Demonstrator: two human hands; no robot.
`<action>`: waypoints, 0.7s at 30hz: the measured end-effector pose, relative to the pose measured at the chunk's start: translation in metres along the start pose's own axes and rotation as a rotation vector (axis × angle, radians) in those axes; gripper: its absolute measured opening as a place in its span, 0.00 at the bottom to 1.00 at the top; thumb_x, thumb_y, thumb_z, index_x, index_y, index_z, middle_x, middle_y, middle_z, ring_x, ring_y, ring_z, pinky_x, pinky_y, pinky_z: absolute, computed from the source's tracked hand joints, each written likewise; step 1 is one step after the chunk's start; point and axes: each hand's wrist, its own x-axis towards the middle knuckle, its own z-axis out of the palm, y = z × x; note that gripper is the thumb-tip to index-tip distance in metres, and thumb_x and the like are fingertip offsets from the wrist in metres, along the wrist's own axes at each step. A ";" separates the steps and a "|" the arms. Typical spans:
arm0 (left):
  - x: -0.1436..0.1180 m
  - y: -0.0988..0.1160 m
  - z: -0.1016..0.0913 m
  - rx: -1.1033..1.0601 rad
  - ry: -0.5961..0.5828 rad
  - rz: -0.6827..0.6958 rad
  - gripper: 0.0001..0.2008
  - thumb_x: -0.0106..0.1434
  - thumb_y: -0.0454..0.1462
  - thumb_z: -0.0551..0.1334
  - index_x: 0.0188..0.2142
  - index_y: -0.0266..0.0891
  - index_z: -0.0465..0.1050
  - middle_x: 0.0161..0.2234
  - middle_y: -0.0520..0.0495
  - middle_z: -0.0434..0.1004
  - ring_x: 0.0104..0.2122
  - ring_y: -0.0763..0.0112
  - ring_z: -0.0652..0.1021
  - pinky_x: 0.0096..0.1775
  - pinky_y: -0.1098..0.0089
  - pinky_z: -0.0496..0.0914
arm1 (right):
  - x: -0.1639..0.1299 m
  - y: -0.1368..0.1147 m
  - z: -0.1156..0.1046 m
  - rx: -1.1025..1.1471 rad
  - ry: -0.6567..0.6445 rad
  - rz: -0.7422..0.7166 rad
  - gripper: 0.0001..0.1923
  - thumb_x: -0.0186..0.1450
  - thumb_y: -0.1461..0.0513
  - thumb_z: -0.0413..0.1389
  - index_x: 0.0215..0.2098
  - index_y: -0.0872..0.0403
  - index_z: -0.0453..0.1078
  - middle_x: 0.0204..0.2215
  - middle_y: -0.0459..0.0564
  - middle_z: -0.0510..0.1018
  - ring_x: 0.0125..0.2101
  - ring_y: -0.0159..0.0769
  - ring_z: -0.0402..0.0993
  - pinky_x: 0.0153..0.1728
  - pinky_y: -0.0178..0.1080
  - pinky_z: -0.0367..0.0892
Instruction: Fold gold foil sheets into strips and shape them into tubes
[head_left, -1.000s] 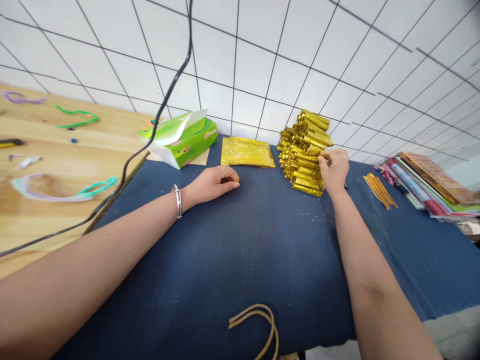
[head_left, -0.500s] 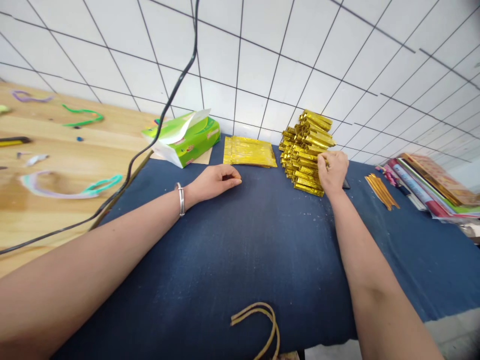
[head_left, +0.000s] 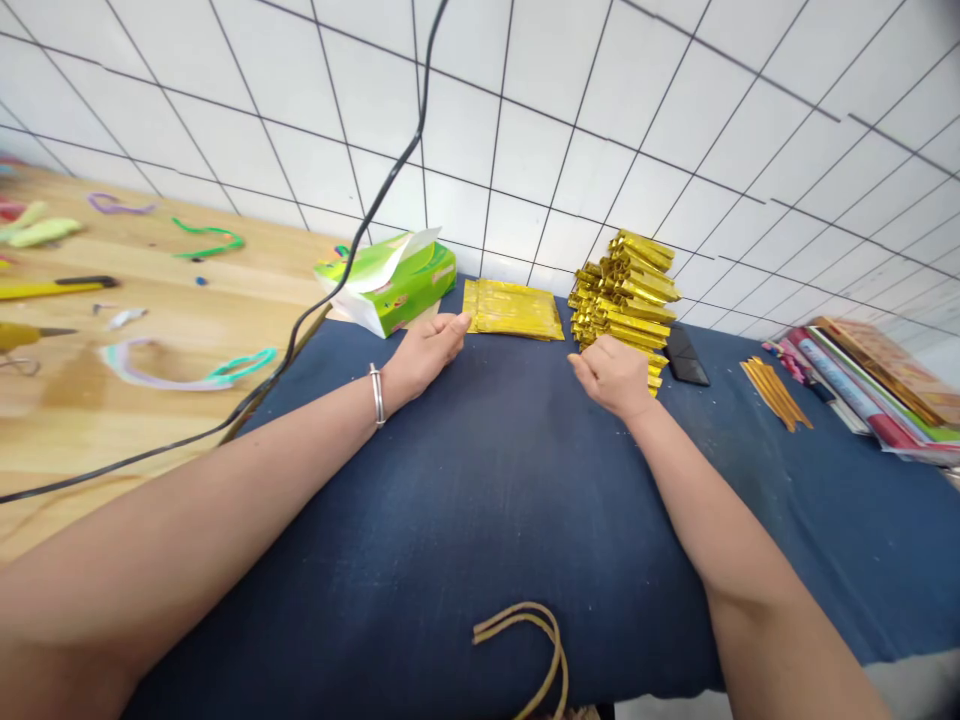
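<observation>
My left hand [head_left: 426, 354] is curled by the flat gold stack [head_left: 517, 308], upper centre; right hand [head_left: 613, 377] curled before the gold foil pile [head_left: 630, 292] beside it, can't tell if either's gripping. I'd guess reaching step, next move wants a light touch.

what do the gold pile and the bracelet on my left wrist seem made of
The gold pile looks like shiny foil or foil-coated paper, judging by its creased, mirror-like highlights. The bracelet seems polished silvery metal, given its bright, rigid-looking band.
</observation>
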 end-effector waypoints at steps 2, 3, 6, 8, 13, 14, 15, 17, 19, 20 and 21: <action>0.001 -0.002 0.001 -0.064 0.035 -0.024 0.24 0.62 0.52 0.54 0.19 0.38 0.51 0.17 0.56 0.50 0.16 0.81 0.52 0.19 0.74 0.46 | -0.001 -0.020 0.002 0.061 -0.096 -0.028 0.24 0.68 0.50 0.42 0.23 0.54 0.67 0.23 0.48 0.71 0.25 0.31 0.64 0.26 0.37 0.50; 0.001 -0.003 0.001 -0.080 0.049 -0.030 0.25 0.61 0.53 0.55 0.19 0.39 0.51 0.16 0.56 0.49 0.16 0.81 0.51 0.18 0.74 0.45 | -0.001 -0.029 0.004 0.103 -0.167 -0.046 0.24 0.68 0.50 0.41 0.23 0.53 0.67 0.23 0.47 0.72 0.25 0.31 0.65 0.26 0.36 0.49; 0.002 -0.004 0.002 -0.094 0.059 -0.038 0.25 0.61 0.53 0.54 0.19 0.39 0.50 0.16 0.56 0.48 0.15 0.81 0.50 0.18 0.74 0.43 | -0.001 -0.051 0.008 0.190 -0.382 -0.026 0.27 0.69 0.48 0.39 0.24 0.53 0.69 0.26 0.46 0.76 0.29 0.31 0.70 0.25 0.35 0.49; 0.002 -0.003 0.002 -0.096 0.054 -0.039 0.25 0.61 0.52 0.55 0.18 0.39 0.50 0.16 0.56 0.48 0.15 0.81 0.50 0.19 0.74 0.43 | -0.001 -0.058 0.009 0.198 -0.470 0.014 0.28 0.69 0.47 0.37 0.25 0.52 0.70 0.29 0.47 0.78 0.31 0.32 0.72 0.26 0.34 0.49; 0.000 0.000 0.003 -0.031 0.090 -0.032 0.24 0.59 0.50 0.59 0.18 0.39 0.50 0.16 0.56 0.48 0.16 0.81 0.51 0.19 0.73 0.44 | 0.000 -0.056 0.009 0.213 -0.534 0.048 0.29 0.68 0.46 0.36 0.27 0.51 0.71 0.31 0.47 0.79 0.33 0.33 0.73 0.26 0.34 0.51; 0.000 0.001 0.003 0.001 0.111 -0.019 0.24 0.57 0.48 0.61 0.18 0.39 0.50 0.16 0.57 0.48 0.16 0.81 0.51 0.19 0.74 0.45 | 0.000 -0.056 0.009 0.218 -0.535 0.045 0.29 0.68 0.46 0.37 0.27 0.51 0.71 0.31 0.47 0.79 0.33 0.33 0.73 0.26 0.34 0.51; -0.001 0.002 0.003 0.034 0.131 -0.002 0.24 0.56 0.46 0.63 0.18 0.39 0.50 0.16 0.57 0.48 0.17 0.81 0.52 0.20 0.74 0.45 | 0.000 -0.055 0.009 0.220 -0.534 0.044 0.28 0.68 0.46 0.37 0.27 0.51 0.71 0.31 0.47 0.79 0.33 0.33 0.73 0.27 0.34 0.51; -0.001 0.004 0.005 0.092 0.156 0.031 0.24 0.53 0.43 0.66 0.18 0.38 0.49 0.17 0.57 0.48 0.18 0.81 0.52 0.20 0.74 0.47 | -0.001 -0.055 0.010 0.221 -0.531 0.041 0.28 0.68 0.46 0.37 0.27 0.51 0.71 0.31 0.47 0.79 0.34 0.33 0.72 0.27 0.34 0.51; -0.001 0.006 0.006 0.134 0.163 0.041 0.23 0.52 0.41 0.66 0.18 0.38 0.49 0.18 0.57 0.48 0.18 0.81 0.52 0.21 0.75 0.48 | -0.001 -0.055 0.010 0.221 -0.527 0.037 0.27 0.68 0.46 0.38 0.27 0.51 0.71 0.31 0.47 0.78 0.34 0.33 0.72 0.27 0.34 0.51; -0.001 0.006 0.007 0.150 0.162 0.038 0.23 0.52 0.40 0.65 0.18 0.38 0.48 0.18 0.57 0.48 0.19 0.81 0.52 0.21 0.75 0.48 | -0.001 -0.055 0.009 0.223 -0.525 0.033 0.27 0.68 0.47 0.38 0.27 0.51 0.70 0.31 0.47 0.78 0.34 0.33 0.72 0.27 0.34 0.51; 0.000 0.005 0.007 0.164 0.160 0.033 0.23 0.52 0.39 0.65 0.18 0.38 0.48 0.18 0.57 0.48 0.19 0.81 0.52 0.21 0.75 0.48 | -0.002 -0.055 0.009 0.224 -0.522 0.030 0.27 0.68 0.47 0.38 0.27 0.51 0.70 0.31 0.47 0.78 0.34 0.33 0.72 0.27 0.34 0.51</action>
